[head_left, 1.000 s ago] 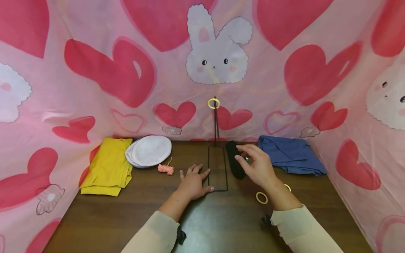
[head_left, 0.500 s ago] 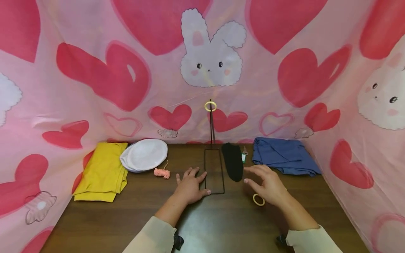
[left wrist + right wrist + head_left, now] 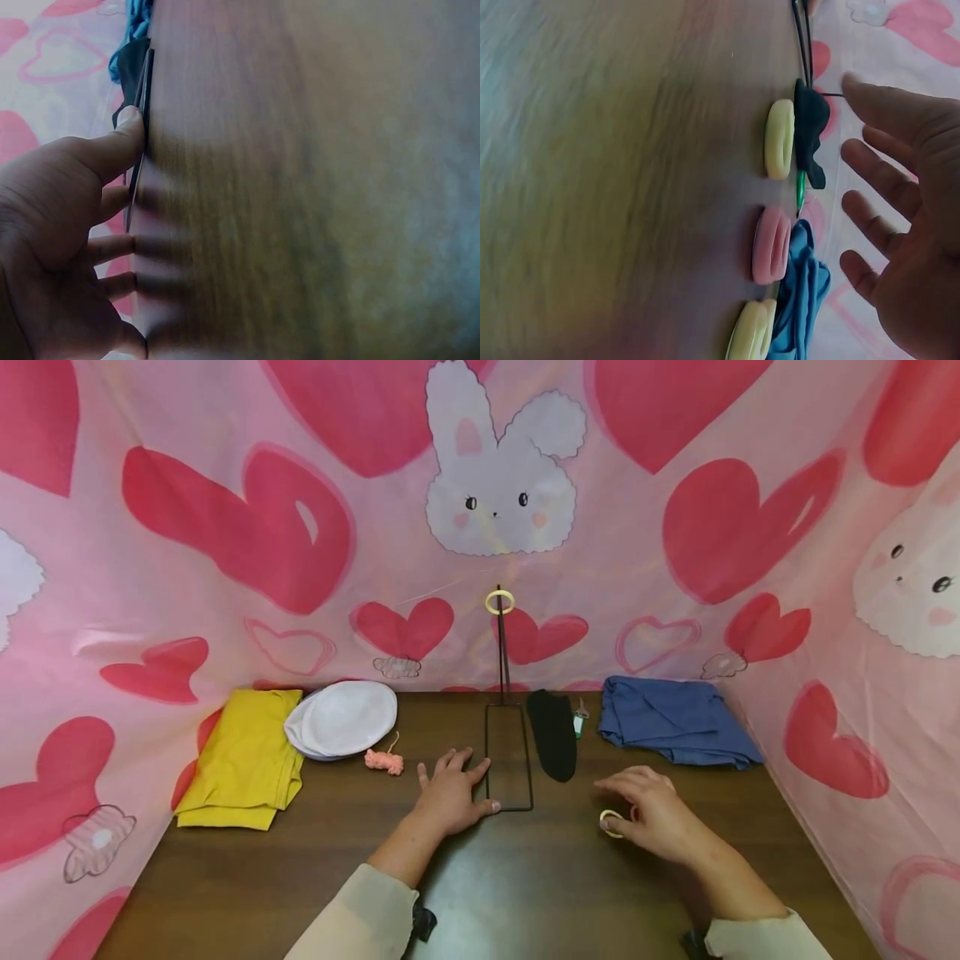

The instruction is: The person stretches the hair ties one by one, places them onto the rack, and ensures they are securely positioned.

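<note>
A black wire stand (image 3: 502,652) has a rectangular base on the table and an upright with a yellow ring (image 3: 500,602) around its top. My left hand (image 3: 448,795) rests with fingers spread at the base's left side, the thumb on its near corner. Over the loose rings hovers my right hand (image 3: 660,817), fingers relaxed and holding nothing. Below it, in the right wrist view, stand out a yellow ring (image 3: 778,140), a pink ring (image 3: 770,245) and another yellow ring (image 3: 751,330). The head view has the hand partly covering them.
Right of the stand lies a black sock-shaped cloth (image 3: 552,735), beside a key with a green tag (image 3: 578,724). Blue folded cloth (image 3: 675,722) is at the back right. At the left are yellow cloth (image 3: 247,760), a white round cloth piece (image 3: 345,718) and a pink yarn bundle (image 3: 384,762).
My right hand has drawn back from over the black cloth to above the loose rings, uncovering the tagged key. The left hand stays at the stand's base. The head view has shifted slightly.
</note>
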Motion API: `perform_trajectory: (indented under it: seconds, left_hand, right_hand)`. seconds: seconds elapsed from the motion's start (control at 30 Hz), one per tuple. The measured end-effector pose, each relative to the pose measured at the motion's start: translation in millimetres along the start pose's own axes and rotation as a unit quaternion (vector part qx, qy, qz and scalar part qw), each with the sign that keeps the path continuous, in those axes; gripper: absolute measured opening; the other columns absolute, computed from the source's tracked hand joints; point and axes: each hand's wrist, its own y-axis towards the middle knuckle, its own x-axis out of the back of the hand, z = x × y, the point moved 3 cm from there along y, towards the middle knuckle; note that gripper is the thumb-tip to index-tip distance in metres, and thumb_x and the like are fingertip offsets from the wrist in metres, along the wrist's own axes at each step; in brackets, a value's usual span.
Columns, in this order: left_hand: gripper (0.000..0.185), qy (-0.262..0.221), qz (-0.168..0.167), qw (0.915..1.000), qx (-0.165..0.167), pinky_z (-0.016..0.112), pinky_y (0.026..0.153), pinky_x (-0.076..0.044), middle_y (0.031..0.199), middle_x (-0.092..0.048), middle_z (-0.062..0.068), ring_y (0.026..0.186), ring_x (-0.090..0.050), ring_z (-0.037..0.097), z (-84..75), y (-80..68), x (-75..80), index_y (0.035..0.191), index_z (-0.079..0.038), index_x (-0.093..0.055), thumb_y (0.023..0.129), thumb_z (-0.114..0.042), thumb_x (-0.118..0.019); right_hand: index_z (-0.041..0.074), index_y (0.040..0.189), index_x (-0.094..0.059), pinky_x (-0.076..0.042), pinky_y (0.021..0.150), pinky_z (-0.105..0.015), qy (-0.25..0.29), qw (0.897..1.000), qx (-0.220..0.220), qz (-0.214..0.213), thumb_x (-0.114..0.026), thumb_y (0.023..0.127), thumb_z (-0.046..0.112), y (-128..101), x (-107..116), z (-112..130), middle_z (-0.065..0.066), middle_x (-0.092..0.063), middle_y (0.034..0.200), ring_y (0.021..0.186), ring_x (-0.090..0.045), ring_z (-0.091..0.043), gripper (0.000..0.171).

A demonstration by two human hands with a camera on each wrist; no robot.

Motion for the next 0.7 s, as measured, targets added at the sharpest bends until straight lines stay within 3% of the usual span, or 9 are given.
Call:
perform_trajectory:
  seconds: [0.37,0.7]
  left_hand:
    - [0.079,-0.005,0.002,1.0,0.001,0.08,0.113,-0.009,0.167,-0.032,0.008,0.156,-0.019,0.036,0.5,1.4,4.1,0.157,-0.032,-0.048,0.09,-0.065,-0.07]
    - [0.079,-0.008,0.007,0.9999,0.002,0.08,0.113,-0.009,0.168,-0.031,0.008,0.157,-0.019,0.036,0.1,1.3,0.5,0.158,-0.032,-0.047,0.09,-0.065,-0.07]
  right_hand:
    - [0.019,0.125,-0.075,-0.03,0.092,-0.063,-0.018,0.993,-0.059,0.101,-0.096,0.069,0.015,-6,0,-12,0.007,-0.072,0.117,0.121,-0.051,-0.029,0.06]
    - [0.021,0.122,-0.076,-0.031,0.092,-0.064,-0.034,0.991,-0.051,0.119,-0.094,0.071,0.017,-6,-3,-14,0.008,-0.073,0.112,0.118,-0.055,-0.03,0.054]
